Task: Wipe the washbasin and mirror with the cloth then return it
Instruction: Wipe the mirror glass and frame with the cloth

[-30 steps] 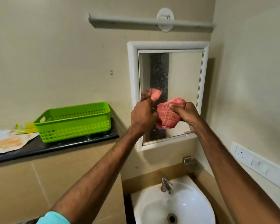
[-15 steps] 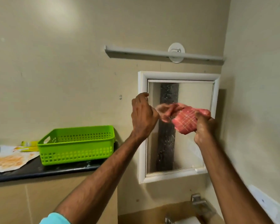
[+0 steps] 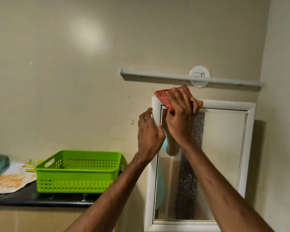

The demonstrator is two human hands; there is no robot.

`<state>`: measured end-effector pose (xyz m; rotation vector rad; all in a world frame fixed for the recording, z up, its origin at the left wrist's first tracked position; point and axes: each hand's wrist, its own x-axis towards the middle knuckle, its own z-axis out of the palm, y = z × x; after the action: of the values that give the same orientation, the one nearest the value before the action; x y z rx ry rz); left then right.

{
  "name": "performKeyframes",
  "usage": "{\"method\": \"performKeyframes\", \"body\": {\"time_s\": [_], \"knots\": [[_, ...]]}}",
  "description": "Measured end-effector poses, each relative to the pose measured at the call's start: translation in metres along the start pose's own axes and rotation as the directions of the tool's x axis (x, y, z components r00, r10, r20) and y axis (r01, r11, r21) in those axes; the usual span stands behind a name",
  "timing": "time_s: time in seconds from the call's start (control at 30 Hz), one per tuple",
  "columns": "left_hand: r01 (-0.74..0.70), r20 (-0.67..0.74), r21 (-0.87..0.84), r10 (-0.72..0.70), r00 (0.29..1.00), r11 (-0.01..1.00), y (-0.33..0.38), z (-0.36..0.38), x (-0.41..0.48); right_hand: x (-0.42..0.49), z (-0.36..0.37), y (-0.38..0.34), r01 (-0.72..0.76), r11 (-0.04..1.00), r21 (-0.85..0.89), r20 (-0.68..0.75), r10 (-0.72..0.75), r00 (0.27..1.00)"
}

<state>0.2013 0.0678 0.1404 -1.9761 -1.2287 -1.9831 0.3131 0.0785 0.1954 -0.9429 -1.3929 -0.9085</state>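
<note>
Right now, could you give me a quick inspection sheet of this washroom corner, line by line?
Surface: dark counter on the left, tiled front below.
Job's things: red checked cloth pressed on the top left corner of the mirror, on its white frame; washbasin not in view.
Clutter: green basket on the counter; stained paper and a yellow packet beside it.
Hands: right hand flat on the cloth; left hand at the frame's left edge, holding nothing.
Cables: nothing seen.
Surroundings: beige walls, white light bar above the mirror; glass shows a speckled dark strip.
</note>
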Motion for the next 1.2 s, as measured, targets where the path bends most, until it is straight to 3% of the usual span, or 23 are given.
{"method": "performKeyframes", "body": {"time_s": [0.37,0.57,0.77,0.83,0.93,1.03,1.2], "knots": [[0.046,0.038,-0.155,-0.041,0.998,0.987,-0.006,-0.018,0.019,0.026,-0.009,0.046,0.31,0.916,-0.255,0.339,-0.216,0.916],[0.006,0.031,-0.246,0.002,1.0,0.969,-0.02,-0.028,0.033,-0.001,0.008,0.03,0.309,0.942,-0.131,0.242,-0.272,0.931],[-0.045,0.074,-0.245,0.065,0.995,0.968,-0.036,-0.031,0.037,-0.031,0.018,0.012,0.41,0.912,0.0,0.319,-0.389,0.864],[-0.033,0.089,-0.22,0.054,0.995,0.975,-0.035,-0.032,0.035,-0.023,0.012,0.03,0.385,0.922,-0.03,0.28,-0.362,0.889],[-0.032,0.121,-0.229,0.061,0.991,0.973,-0.03,-0.034,0.033,-0.011,-0.001,0.06,0.135,0.985,-0.112,0.108,-0.123,0.987],[-0.048,0.109,-0.165,0.067,0.992,0.985,-0.028,-0.033,0.036,-0.014,0.001,0.054,-0.02,0.995,-0.101,0.015,0.022,1.0],[-0.054,0.066,-0.162,0.065,0.996,0.985,-0.027,-0.025,0.033,-0.041,0.021,-0.006,0.158,0.978,0.136,0.279,-0.191,0.941]]}}
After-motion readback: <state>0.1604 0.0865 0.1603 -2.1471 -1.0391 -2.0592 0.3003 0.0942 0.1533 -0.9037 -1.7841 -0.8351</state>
